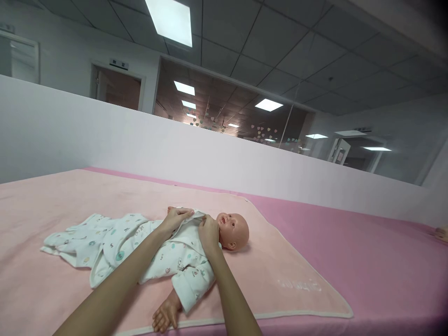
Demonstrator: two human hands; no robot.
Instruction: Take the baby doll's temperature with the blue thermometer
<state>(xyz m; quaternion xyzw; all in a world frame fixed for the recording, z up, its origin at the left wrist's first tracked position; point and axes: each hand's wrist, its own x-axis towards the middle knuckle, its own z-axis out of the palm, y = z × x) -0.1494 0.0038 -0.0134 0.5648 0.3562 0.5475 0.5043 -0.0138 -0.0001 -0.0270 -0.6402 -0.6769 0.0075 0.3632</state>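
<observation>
A baby doll (pixel 234 231) lies on its back on a light pink blanket (pixel 280 275), head to the right. It wears a white printed sleepsuit (pixel 168 259). My left hand (pixel 177 218) pinches the suit's fabric at the doll's chest, near the far shoulder. My right hand (pixel 209 233) grips the suit's collar just below the doll's chin. The doll's near arm sticks out of the sleeve, its bare hand (pixel 166 315) lying close to the blanket's front edge.
The blanket lies on a darker pink bed surface (pixel 378 261). A low white partition wall (pixel 210 158) runs behind the bed. A small object (pixel 443 233) shows at the far right edge.
</observation>
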